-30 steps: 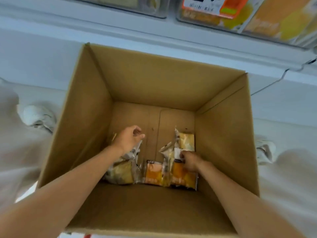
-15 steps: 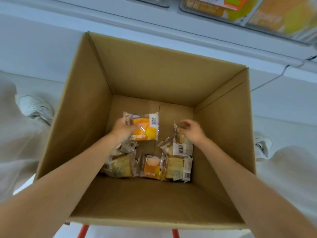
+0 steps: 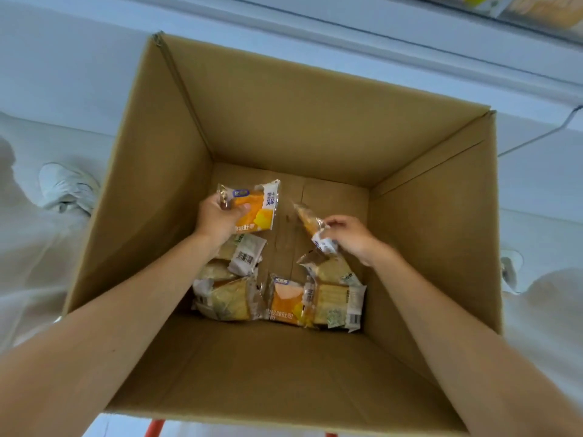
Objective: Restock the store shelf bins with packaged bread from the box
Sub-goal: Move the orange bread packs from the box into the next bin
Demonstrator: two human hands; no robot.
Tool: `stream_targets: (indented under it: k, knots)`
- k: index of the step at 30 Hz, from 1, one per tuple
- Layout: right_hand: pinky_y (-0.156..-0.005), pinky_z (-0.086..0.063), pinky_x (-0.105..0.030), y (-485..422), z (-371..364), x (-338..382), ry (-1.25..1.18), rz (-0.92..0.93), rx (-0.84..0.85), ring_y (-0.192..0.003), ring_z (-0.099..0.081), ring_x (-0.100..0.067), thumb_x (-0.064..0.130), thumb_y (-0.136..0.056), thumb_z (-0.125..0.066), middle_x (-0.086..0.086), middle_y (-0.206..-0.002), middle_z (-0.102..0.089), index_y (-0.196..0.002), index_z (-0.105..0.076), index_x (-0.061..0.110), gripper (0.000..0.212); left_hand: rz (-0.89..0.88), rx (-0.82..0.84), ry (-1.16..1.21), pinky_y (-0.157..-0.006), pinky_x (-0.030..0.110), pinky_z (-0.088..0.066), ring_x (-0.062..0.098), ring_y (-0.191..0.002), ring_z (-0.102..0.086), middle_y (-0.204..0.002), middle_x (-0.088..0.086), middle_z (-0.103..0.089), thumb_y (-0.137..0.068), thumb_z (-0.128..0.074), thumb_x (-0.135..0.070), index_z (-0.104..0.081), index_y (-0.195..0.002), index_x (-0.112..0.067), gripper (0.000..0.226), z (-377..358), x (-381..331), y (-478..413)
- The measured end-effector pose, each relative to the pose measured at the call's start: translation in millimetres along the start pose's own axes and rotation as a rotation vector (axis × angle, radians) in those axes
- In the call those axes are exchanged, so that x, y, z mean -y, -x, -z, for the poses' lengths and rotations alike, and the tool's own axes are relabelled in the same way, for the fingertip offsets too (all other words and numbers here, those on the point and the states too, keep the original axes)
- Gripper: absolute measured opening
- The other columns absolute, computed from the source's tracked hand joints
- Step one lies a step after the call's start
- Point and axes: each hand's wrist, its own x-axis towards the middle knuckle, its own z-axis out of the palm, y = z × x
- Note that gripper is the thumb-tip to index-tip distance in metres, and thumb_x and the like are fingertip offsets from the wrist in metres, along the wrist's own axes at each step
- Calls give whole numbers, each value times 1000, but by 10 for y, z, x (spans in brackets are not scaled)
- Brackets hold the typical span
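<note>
Head view: left grip [image 3: 217, 223] clasps one pack [image 3: 258, 211], right grip [image 3: 353, 238] second pack [image 3: 310, 224]; six loose packs [image 3: 287, 301], box [image 3: 284, 127].

Matt brown corrugated cardboard box [image 3: 284, 121], glossy crinkled clear-and-orange plastic bread packets [image 3: 285, 299], white fabric shoe [image 3: 67, 189]

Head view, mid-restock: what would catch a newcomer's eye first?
The big open cardboard box fills the view, with both arms reaching down into it. The left hand grips an orange bread pack above the box floor, and the right hand pinches a second pack. Several loose packs lie along the near side of the floor.
</note>
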Motion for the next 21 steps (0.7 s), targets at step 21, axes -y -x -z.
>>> stream_targets:
  k: [21]
  knots:
    - [-77, -60, -30, 1587, 461, 1526, -268, 481, -366, -83, -73, -16, 53, -89, -63, -1, -90, -75, -92, -68, 24, 30, -211, 400, 152, -74, 33, -59, 24, -90, -72, -103, 10, -74, -102, -36, -54, -63, -114, -21, 44, -129, -1600, 1266]
